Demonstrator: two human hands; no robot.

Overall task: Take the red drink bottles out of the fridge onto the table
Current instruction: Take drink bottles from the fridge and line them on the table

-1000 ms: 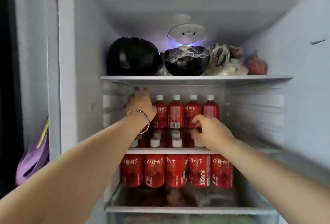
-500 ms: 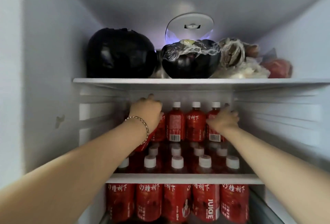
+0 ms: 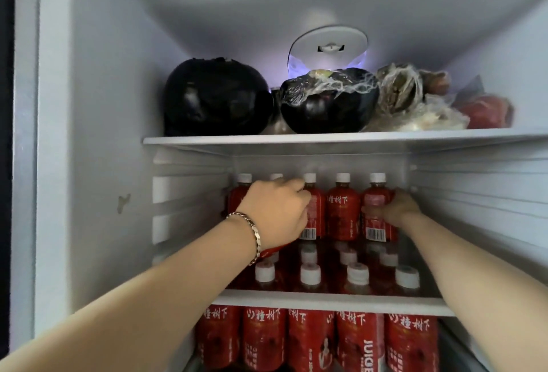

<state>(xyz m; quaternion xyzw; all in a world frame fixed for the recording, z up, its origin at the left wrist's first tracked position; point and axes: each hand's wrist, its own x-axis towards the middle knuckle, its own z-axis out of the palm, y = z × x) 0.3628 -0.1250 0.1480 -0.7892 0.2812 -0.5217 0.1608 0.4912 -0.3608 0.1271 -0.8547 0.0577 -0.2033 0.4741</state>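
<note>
Lining the fridge shelf (image 3: pixel 326 302), red bottles (image 3: pixel 342 214) stand capped.

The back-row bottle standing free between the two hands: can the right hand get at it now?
Probably not yet. The right hand holds the rightmost bottle, so its grip is taken. The free bottle stands right beside it, its front uncovered.

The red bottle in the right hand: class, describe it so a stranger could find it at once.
In the fridge, find the middle shelf, under the dark round vegetables. In its back row of white-capped red bottles, it is the rightmost bottle, gripped by the right hand.
</note>
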